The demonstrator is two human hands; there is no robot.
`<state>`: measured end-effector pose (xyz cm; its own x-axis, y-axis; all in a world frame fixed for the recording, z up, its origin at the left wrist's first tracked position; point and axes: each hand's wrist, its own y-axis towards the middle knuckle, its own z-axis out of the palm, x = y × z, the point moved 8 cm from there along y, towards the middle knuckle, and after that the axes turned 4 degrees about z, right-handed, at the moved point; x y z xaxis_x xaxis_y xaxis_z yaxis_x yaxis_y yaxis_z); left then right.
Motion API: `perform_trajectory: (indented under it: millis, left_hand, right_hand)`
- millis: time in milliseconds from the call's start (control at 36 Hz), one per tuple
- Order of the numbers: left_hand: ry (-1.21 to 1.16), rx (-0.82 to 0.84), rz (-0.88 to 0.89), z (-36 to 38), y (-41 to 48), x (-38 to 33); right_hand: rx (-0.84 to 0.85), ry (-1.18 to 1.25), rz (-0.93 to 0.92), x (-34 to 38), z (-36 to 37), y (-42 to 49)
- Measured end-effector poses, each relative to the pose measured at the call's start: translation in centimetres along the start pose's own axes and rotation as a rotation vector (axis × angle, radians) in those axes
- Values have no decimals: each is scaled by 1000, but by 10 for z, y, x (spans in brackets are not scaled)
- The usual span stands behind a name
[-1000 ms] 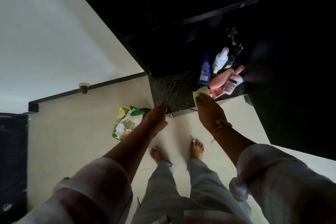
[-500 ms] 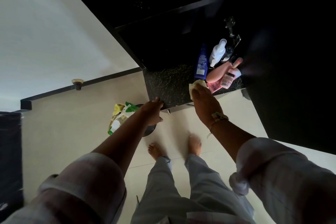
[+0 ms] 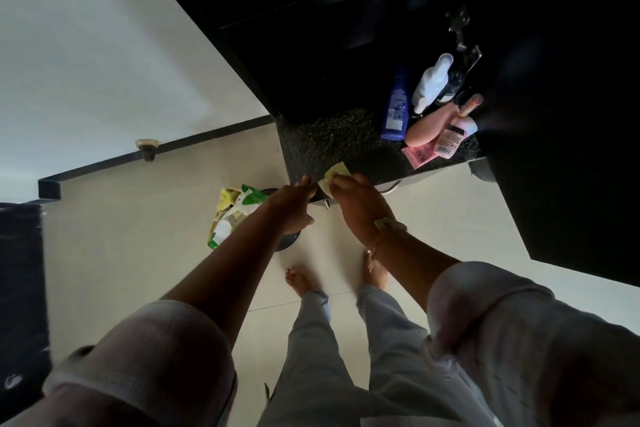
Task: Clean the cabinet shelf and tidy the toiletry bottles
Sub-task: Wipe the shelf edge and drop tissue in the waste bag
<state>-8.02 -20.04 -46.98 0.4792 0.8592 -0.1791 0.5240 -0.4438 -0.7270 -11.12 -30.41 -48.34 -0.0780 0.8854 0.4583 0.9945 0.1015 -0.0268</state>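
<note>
The dark speckled cabinet shelf (image 3: 339, 139) juts out at waist height. My right hand (image 3: 356, 204) presses a pale yellow cloth (image 3: 335, 173) onto its front edge. My left hand (image 3: 292, 206) sits just left of it at the shelf's front lip, fingers reaching the edge below the cloth. At the shelf's right end stand a blue bottle (image 3: 396, 107), a white spray bottle (image 3: 431, 80) and a dark bottle (image 3: 450, 87). A pink bottle (image 3: 429, 126), a small clear pink bottle (image 3: 452, 137) and a pink packet (image 3: 419, 154) lie in front of them.
A dark bin (image 3: 287, 241) with green, yellow and white wrappers (image 3: 235, 211) stands on the tiled floor below the shelf's left corner. A metal handle (image 3: 391, 185) hangs under the shelf front. My bare feet (image 3: 301, 279) are on the floor. A black cabinet door (image 3: 561, 166) is at the right.
My right hand has slid the cloth leftward along the shelf front, away from the bottles, to meet my left hand. My left hand stayed at the shelf edge.
</note>
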Motion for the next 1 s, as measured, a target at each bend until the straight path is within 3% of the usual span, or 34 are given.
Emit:
perform_trajectory:
  millis: [139, 278, 417, 722, 861, 917, 1000]
  left_hand:
    - [5, -6, 14, 2, 1, -1]
    - [21, -3, 7, 4, 2, 0]
    - [49, 0, 6, 5, 4, -2]
    - [51, -6, 13, 7, 6, -4]
    - [53, -2, 17, 8, 6, -5]
    - [54, 5, 18, 8, 6, -5]
    - [50, 10, 17, 7, 5, -4]
  right_hand:
    - [27, -161, -21, -12, -20, 4]
    - [60, -364, 191, -62, -35, 5]
    - [166, -453, 231, -74, -30, 7]
    - [107, -300, 276, -84, -23, -38]
    - [21, -107, -62, -38, -28, -37]
    - [21, -72, -13, -39, -30, -25]
    - [-38, -46, 202, -59, -42, -7]
